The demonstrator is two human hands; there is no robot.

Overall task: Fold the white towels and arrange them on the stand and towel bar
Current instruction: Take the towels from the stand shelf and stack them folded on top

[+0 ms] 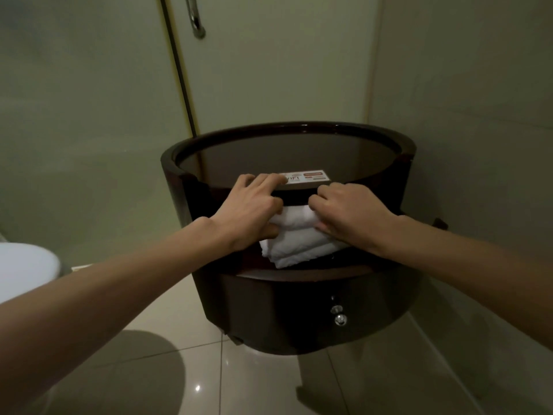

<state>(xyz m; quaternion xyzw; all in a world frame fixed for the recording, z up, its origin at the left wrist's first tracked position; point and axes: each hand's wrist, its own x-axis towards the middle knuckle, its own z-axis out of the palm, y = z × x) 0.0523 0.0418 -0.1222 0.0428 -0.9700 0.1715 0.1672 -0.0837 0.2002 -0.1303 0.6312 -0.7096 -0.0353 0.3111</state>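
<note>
Because the folded white towels [296, 235] sat only partway into the open shelf of the dark round stand [299, 310], both the left hand [248, 214] and right hand [350, 217], fingers curled around them, risked skewing the stack against the rim above.

Single head view — looks forward-down, close on dark stand [287, 313].

WiFi sticker [303, 176], drawer knob [340, 319], white toilet lid [25, 266], chrome door handle [196, 19], glossy floor tiles [269, 381].
</note>
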